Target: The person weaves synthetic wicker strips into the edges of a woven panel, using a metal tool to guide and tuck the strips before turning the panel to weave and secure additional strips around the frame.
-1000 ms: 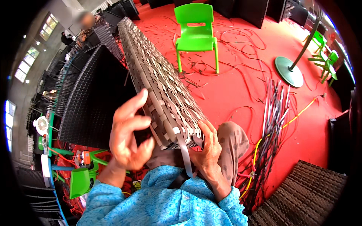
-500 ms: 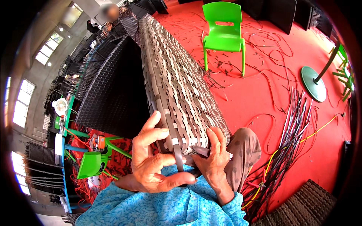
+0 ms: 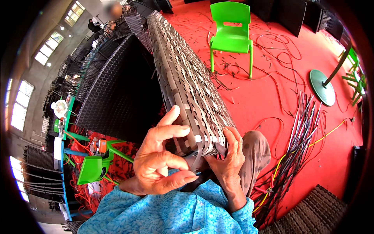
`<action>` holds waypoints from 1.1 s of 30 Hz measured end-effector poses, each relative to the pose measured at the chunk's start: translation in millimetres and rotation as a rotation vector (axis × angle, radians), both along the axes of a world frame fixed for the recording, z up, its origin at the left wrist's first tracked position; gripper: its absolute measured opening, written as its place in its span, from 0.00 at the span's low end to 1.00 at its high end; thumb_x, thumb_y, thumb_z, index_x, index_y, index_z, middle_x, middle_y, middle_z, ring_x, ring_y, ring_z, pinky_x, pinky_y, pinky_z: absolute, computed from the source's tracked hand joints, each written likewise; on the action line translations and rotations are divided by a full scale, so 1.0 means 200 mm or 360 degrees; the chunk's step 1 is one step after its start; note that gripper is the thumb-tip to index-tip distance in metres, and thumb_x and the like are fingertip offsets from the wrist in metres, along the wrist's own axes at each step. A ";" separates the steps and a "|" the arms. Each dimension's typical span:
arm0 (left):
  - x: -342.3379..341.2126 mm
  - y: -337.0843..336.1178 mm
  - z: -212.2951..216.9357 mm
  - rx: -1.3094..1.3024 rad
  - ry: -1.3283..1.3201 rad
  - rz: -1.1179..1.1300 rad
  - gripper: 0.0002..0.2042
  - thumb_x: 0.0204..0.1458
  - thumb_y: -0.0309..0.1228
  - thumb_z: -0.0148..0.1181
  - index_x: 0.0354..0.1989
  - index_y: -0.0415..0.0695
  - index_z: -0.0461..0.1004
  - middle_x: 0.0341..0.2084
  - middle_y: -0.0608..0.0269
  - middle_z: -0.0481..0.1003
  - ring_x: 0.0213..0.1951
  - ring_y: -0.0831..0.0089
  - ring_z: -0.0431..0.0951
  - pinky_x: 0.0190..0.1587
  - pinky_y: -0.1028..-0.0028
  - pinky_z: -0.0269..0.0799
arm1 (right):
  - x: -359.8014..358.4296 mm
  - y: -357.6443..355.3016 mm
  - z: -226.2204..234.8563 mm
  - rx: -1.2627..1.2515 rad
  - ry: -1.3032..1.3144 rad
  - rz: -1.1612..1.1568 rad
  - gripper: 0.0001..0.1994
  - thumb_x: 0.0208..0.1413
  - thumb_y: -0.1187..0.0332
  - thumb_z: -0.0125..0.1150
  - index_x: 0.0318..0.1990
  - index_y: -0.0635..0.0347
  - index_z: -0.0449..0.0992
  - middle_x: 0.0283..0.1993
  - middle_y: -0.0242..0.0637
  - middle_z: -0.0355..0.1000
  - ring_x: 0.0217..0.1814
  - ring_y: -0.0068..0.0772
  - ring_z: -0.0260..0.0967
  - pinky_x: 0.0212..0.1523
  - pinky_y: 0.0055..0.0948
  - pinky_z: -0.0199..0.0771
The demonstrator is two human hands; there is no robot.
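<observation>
A long panel woven of brown and grey flat strips (image 3: 189, 78) slants away from my lap, its near end between my hands. My left hand (image 3: 161, 160) is at the left of that end, thumb and a finger closing on a loose flat strip (image 3: 198, 154) that hangs from the weave; the upper fingers are raised beside the panel's edge. My right hand (image 3: 230, 160) grips the near right corner, fingers bent along its side. A dark, flat pointed piece (image 3: 221, 149) shows by its thumb; whether it is a strip end I cannot tell. The underside is hidden.
A black woven piece (image 3: 117, 89) stands close on the left, near a green chair with an orange tool (image 3: 102, 146). Ahead stands another green chair (image 3: 230, 29). Loose dark strips (image 3: 298, 144) and a yellow cord (image 3: 277, 171) lie on the red floor at right.
Both hands and the panel's near end have shifted slightly right. The loose strip now bends down toward the left fingertips, where before it hung straighter behind the finger.
</observation>
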State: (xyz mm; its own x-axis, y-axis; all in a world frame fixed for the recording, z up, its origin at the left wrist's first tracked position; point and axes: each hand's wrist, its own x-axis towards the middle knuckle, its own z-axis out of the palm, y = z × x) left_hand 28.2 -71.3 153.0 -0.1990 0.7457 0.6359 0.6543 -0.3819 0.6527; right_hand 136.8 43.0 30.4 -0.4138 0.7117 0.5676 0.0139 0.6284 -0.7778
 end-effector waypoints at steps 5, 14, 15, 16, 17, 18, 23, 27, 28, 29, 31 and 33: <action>0.02 0.03 -0.01 0.0016 0.0081 0.0012 0.10 0.36 0.31 0.74 0.21 0.43 0.76 0.55 0.44 0.62 0.66 0.43 0.49 0.64 0.53 0.46 | 0.00 0.01 0.01 -0.0003 0.0014 0.0025 0.43 0.16 0.76 0.73 0.54 0.58 0.67 0.53 0.44 0.67 0.50 0.46 0.70 0.44 0.33 0.74; -0.02 0.06 -0.04 0.0147 -0.0265 -0.0221 0.12 0.45 0.19 0.61 0.38 0.38 0.67 0.54 0.42 0.64 0.67 0.48 0.49 0.65 0.54 0.43 | 0.03 0.04 0.07 -0.0036 -0.0107 0.0036 0.40 0.23 0.71 0.76 0.54 0.57 0.66 0.54 0.43 0.65 0.52 0.46 0.68 0.46 0.35 0.73; -0.02 0.06 -0.04 0.0157 -0.0263 -0.0229 0.12 0.45 0.19 0.61 0.38 0.38 0.67 0.54 0.42 0.64 0.67 0.48 0.49 0.65 0.54 0.43 | 0.05 0.05 0.08 -0.0026 -0.0105 0.0029 0.40 0.23 0.71 0.76 0.54 0.57 0.66 0.54 0.43 0.65 0.52 0.46 0.68 0.46 0.35 0.73; -0.02 0.06 -0.03 0.0142 -0.0250 -0.0188 0.12 0.45 0.19 0.60 0.38 0.37 0.68 0.55 0.42 0.64 0.66 0.48 0.49 0.65 0.54 0.44 | 0.06 0.07 0.09 -0.0057 -0.0038 0.0141 0.39 0.26 0.70 0.76 0.54 0.58 0.66 0.55 0.43 0.64 0.51 0.43 0.68 0.44 0.33 0.73; -0.02 0.06 -0.03 0.0128 -0.0236 -0.0147 0.11 0.46 0.19 0.59 0.39 0.37 0.68 0.55 0.42 0.64 0.66 0.48 0.50 0.65 0.55 0.44 | 0.08 0.09 0.10 -0.0087 0.0029 0.0253 0.37 0.30 0.69 0.76 0.53 0.58 0.67 0.55 0.43 0.64 0.50 0.40 0.68 0.41 0.31 0.72; -0.03 0.07 -0.03 0.0128 -0.0168 -0.0120 0.12 0.48 0.20 0.59 0.41 0.36 0.68 0.55 0.42 0.64 0.65 0.50 0.54 0.65 0.57 0.47 | 0.14 0.08 0.13 -0.0417 0.0025 0.0314 0.33 0.36 0.69 0.74 0.53 0.60 0.67 0.55 0.41 0.64 0.46 0.32 0.66 0.36 0.26 0.68; -0.02 0.10 -0.02 0.0158 -0.0117 -0.0093 0.16 0.48 0.21 0.62 0.45 0.36 0.68 0.54 0.43 0.65 0.63 0.54 0.59 0.63 0.61 0.54 | 0.24 -0.05 0.20 -0.0947 0.0872 0.0820 0.21 0.53 0.72 0.62 0.54 0.65 0.65 0.40 0.35 0.71 0.30 0.14 0.61 0.29 0.15 0.61; -0.03 0.12 -0.02 0.0137 -0.0127 -0.0031 0.18 0.46 0.21 0.63 0.47 0.35 0.68 0.54 0.45 0.67 0.62 0.55 0.62 0.62 0.63 0.56 | 0.26 -0.08 0.26 -0.1312 0.0918 0.1191 0.24 0.54 0.72 0.62 0.57 0.66 0.63 0.40 0.37 0.72 0.36 0.19 0.67 0.36 0.17 0.67; -0.03 0.12 -0.02 0.0135 -0.0112 -0.0023 0.19 0.46 0.21 0.64 0.48 0.35 0.68 0.53 0.46 0.67 0.61 0.56 0.62 0.61 0.63 0.57 | 0.27 -0.09 0.29 -0.1387 0.0877 0.1184 0.22 0.54 0.73 0.62 0.55 0.66 0.65 0.39 0.36 0.72 0.35 0.18 0.67 0.35 0.16 0.67; -0.03 0.13 -0.02 0.0141 -0.0110 -0.0023 0.19 0.46 0.21 0.64 0.48 0.35 0.68 0.53 0.46 0.67 0.61 0.56 0.62 0.61 0.63 0.57 | 0.28 -0.10 0.34 -0.1463 0.0836 0.1176 0.20 0.53 0.74 0.62 0.53 0.65 0.66 0.39 0.35 0.72 0.34 0.17 0.67 0.35 0.15 0.67; -0.03 0.14 -0.01 0.0126 -0.0092 -0.0026 0.20 0.45 0.22 0.65 0.48 0.35 0.68 0.53 0.47 0.68 0.60 0.57 0.64 0.61 0.64 0.58 | 0.26 -0.09 0.35 -0.1431 0.0805 0.1069 0.17 0.53 0.70 0.63 0.48 0.64 0.68 0.36 0.35 0.72 0.33 0.19 0.68 0.33 0.17 0.68; -0.03 0.16 0.02 0.0127 -0.0107 0.0000 0.20 0.44 0.22 0.66 0.47 0.36 0.71 0.52 0.49 0.69 0.59 0.59 0.66 0.59 0.66 0.61 | 0.25 -0.07 0.35 -0.1353 0.0906 0.1013 0.09 0.54 0.75 0.61 0.42 0.63 0.71 0.34 0.30 0.73 0.32 0.13 0.67 0.29 0.12 0.66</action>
